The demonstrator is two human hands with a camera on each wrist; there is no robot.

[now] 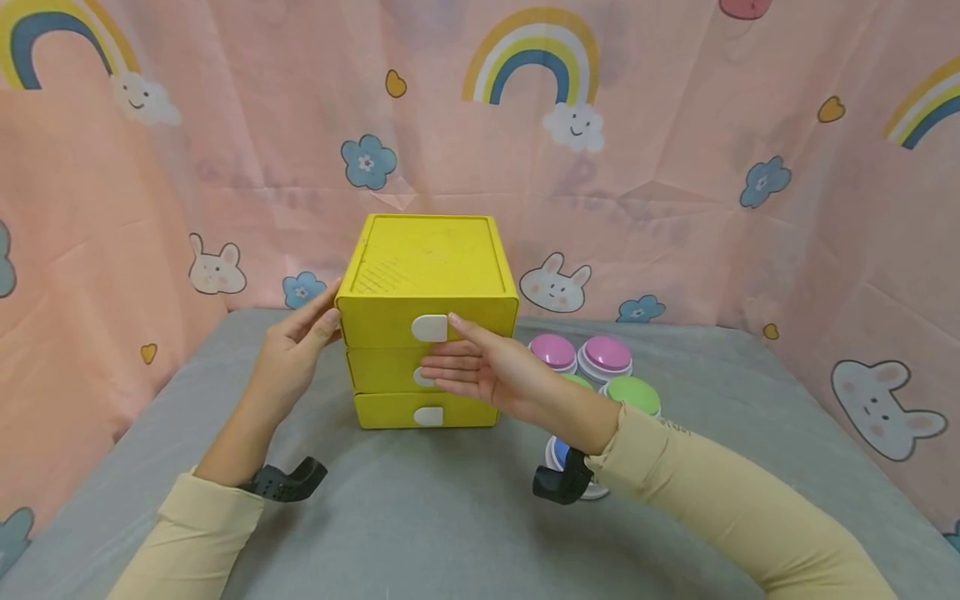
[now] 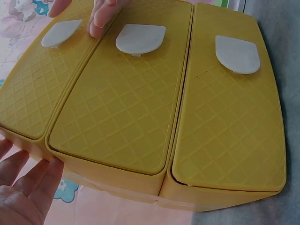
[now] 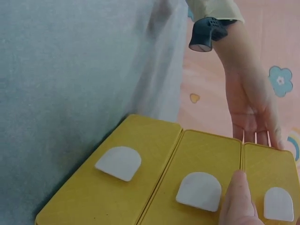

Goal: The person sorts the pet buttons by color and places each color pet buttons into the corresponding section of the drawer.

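Note:
A yellow three-drawer box [image 1: 427, 254] stands upright on the table, its drawers closed and each with a white pull tab. Against its left side rests my left hand [image 1: 288, 358], fingers straight and thumb near the front top corner; the left wrist view shows those fingertips [image 2: 49, 176] along the box's side. My right hand [image 1: 506, 371] is held in front of the box, its thumb at the right edge of the top tab [image 1: 429, 328]. Its other fingers extend straight across the middle drawer, partly hiding the middle tab [image 1: 422, 377].
Right of the box are several round domes on white bases: pink [image 1: 606, 354], green [image 1: 633, 393] and blue [image 1: 557, 452], some partly hidden by my right arm. A grey cloth [image 1: 420, 517] covers the table. A pink patterned curtain [image 1: 465, 167] hangs behind and at both sides.

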